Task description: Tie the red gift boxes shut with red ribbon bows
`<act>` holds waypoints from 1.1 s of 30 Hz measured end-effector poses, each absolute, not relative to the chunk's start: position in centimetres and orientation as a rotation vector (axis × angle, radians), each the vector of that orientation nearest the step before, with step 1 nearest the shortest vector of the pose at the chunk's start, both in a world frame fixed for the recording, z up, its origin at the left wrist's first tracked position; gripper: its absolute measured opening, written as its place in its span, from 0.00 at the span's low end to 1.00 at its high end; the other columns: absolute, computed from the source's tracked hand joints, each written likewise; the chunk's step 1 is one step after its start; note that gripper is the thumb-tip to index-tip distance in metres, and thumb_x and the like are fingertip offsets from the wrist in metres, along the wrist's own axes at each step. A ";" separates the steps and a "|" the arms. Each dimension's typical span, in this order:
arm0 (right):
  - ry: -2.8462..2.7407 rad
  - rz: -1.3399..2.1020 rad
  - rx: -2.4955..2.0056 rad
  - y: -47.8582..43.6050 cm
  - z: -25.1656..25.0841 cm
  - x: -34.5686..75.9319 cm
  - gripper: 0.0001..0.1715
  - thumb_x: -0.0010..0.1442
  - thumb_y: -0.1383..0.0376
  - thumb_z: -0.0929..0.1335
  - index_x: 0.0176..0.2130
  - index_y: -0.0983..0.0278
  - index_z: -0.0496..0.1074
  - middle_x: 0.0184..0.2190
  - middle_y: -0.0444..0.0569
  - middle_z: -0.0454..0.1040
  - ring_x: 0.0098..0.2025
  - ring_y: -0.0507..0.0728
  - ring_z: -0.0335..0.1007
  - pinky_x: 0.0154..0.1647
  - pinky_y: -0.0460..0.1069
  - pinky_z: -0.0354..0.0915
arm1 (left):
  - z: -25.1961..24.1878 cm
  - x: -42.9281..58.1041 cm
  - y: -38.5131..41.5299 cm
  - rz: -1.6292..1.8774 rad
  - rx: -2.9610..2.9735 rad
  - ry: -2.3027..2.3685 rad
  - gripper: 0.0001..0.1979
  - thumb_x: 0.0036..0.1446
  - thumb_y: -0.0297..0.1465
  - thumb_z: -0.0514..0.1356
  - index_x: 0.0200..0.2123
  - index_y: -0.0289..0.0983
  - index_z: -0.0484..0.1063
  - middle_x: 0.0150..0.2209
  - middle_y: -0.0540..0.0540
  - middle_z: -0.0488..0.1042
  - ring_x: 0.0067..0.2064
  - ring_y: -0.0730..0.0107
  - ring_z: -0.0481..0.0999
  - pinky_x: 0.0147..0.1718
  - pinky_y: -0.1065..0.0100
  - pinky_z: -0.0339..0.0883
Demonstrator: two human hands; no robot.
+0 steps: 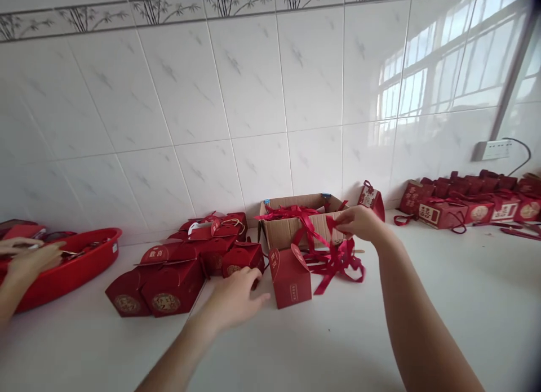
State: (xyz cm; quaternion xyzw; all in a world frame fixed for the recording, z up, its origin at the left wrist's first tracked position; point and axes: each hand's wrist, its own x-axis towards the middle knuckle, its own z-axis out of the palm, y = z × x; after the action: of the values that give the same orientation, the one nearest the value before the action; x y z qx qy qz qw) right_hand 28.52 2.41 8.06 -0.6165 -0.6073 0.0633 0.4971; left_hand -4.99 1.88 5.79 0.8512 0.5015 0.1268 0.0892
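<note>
Reaching over a white bench (333, 352) with an empty left hand (234, 299), fingers parted, just beside a standing red box (291, 279). Liable to topple that box with a stray brush of the thumb, for want of any grip on it, or to jostle the cluster of red boxes (169, 288) near the wrist.

Pinching a red ribbon (331, 224) in the right hand (361, 220), above loose ribbons (338, 262) tangled before a cardboard carton (279, 230). Likely to snag if pulled quickly, owing to crossed loops and strands draped over the carton's front.

Unlikely to disturb, farther off by the tiled wall (253, 99), a row of red boxes (479, 212).
</note>
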 end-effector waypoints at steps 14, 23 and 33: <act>-1.332 0.186 -1.564 2.0 8.9 27.6 0.16 0.44 0.69 0.71 0.37 0.66 0.76 0.33 0.50 0.79 0.36 0.58 0.76 0.36 0.49 0.71 | 14.3 -5.5 0.3 1.011 2.321 1.569 0.20 0.45 0.51 0.60 0.37 0.44 0.72 0.30 0.51 0.76 0.30 0.65 0.74 0.27 0.68 0.68; -1.412 0.125 -1.541 -1.0 11.1 23.8 0.09 0.52 0.60 0.69 0.29 0.62 0.77 0.22 0.45 0.76 0.27 0.55 0.72 0.28 0.48 0.68 | 10.7 -0.1 4.8 0.469 2.534 1.508 0.26 0.46 0.51 0.58 0.45 0.43 0.72 0.47 0.39 0.71 0.37 0.55 0.76 0.25 0.68 0.62; -1.802 0.277 -1.541 -2.5 11.0 22.3 0.11 0.56 0.60 0.65 0.27 0.63 0.72 0.18 0.41 0.65 0.18 0.47 0.55 0.17 0.43 0.51 | 9.2 1.8 5.8 0.002 2.455 1.216 0.22 0.36 0.43 0.65 0.38 0.42 0.75 0.41 0.44 0.76 0.35 0.59 0.76 0.23 0.72 0.62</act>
State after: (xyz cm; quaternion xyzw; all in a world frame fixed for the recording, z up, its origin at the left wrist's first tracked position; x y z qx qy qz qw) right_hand 22.33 -2.55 11.01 -0.6000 -0.7018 0.1077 0.3685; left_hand 1.84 5.76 9.21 0.8780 0.4350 0.0009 0.1998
